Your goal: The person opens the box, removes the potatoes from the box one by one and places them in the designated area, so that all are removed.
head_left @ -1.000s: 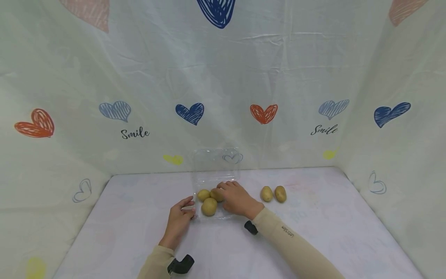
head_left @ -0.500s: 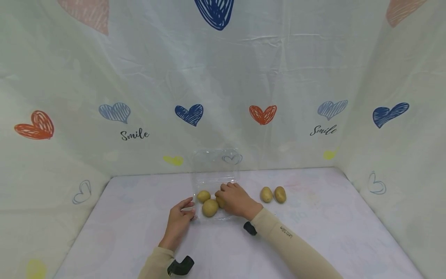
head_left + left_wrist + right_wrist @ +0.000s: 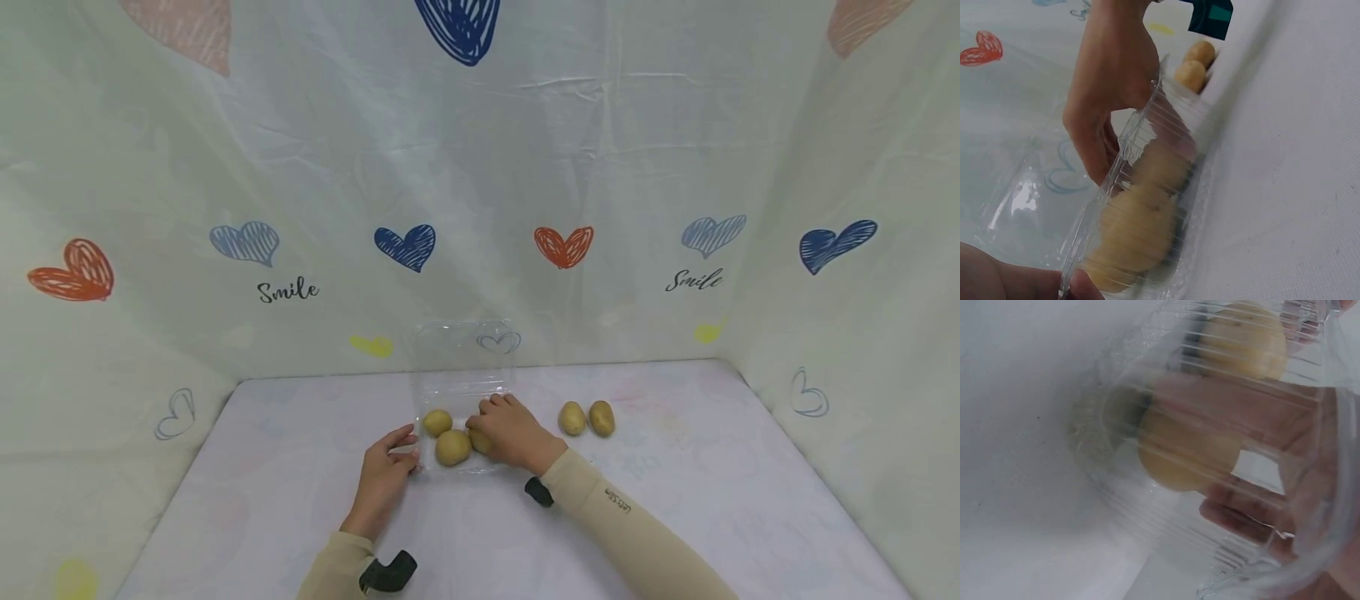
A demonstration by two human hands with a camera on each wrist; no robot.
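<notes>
A clear plastic clamshell container [image 3: 483,471] lies on the table with its lid [image 3: 450,357] raised at the back. Inside it, a small potato [image 3: 437,422] sits at the left, and a larger potato [image 3: 453,448] is in front of it. My right hand [image 3: 513,435] reaches into the right side of the container and grips a third potato [image 3: 1185,456] between thumb and fingers, seen through the ribbed wall in the right wrist view. At the container's left side, my left hand [image 3: 381,485] pinches the rim between thumb and finger, as the left wrist view shows.
Two more potatoes, a left one [image 3: 572,418] and a right one [image 3: 602,418], lie side by side on the white-covered table [image 3: 675,500], right of the container. A hanging sheet [image 3: 480,167] printed with hearts stands behind the table and along both sides.
My right hand has shifted the gripped potato rightward and toward me within the container, away from the small potato at left. My left hand stays at the rim.
</notes>
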